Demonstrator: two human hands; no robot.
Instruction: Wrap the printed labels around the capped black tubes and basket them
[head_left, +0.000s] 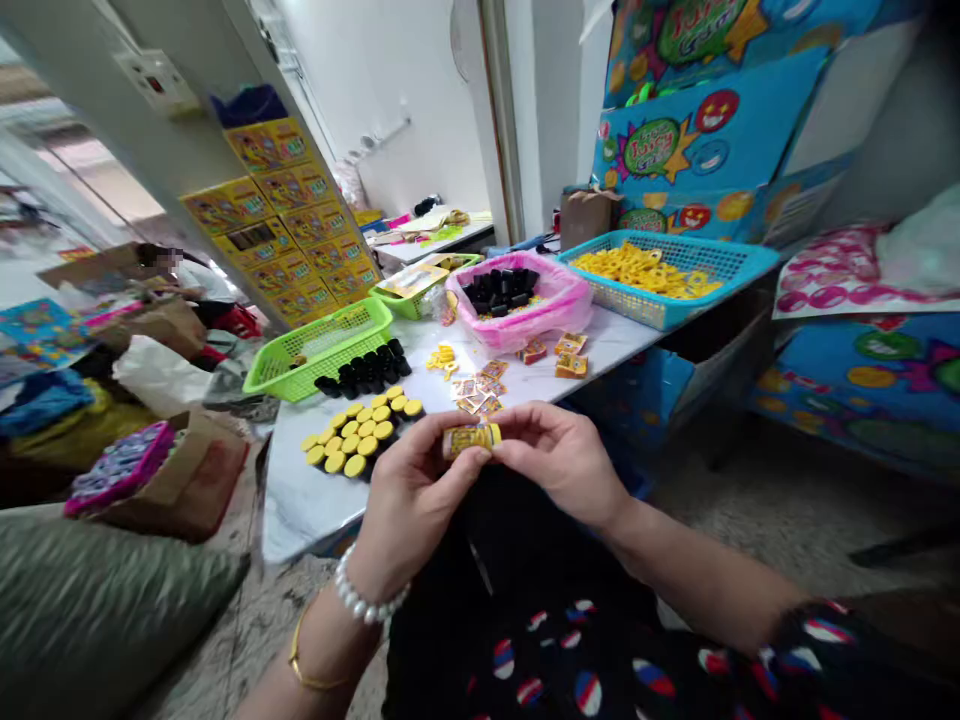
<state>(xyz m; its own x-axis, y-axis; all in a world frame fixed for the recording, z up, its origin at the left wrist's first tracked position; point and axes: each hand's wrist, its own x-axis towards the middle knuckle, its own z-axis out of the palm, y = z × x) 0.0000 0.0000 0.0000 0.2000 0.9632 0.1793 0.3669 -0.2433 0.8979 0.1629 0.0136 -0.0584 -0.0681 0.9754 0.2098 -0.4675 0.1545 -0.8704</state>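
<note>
A small bottle (466,441) with a yellow printed label and a yellow end lies sideways between my hands, just past the table's near edge. My left hand (412,490) wraps its fingers and thumb around the body. At the yellow end, the thumb and fingertips of my right hand (566,462) pinch it. Ahead of my hands lie several printed labels (480,392) and a few yellow plastic pieces (442,360). To the left stand rows of black containers with yellow caps (366,428), and behind them black containers (367,370) without yellow caps.
A pink basket (517,330) holds black containers. The blue basket (660,308) at right carries yellow pieces; a green basket (322,360) stands at left. Small stacks of labels (571,365) lie near the table's right edge. Large printed cartons (705,130) rise behind.
</note>
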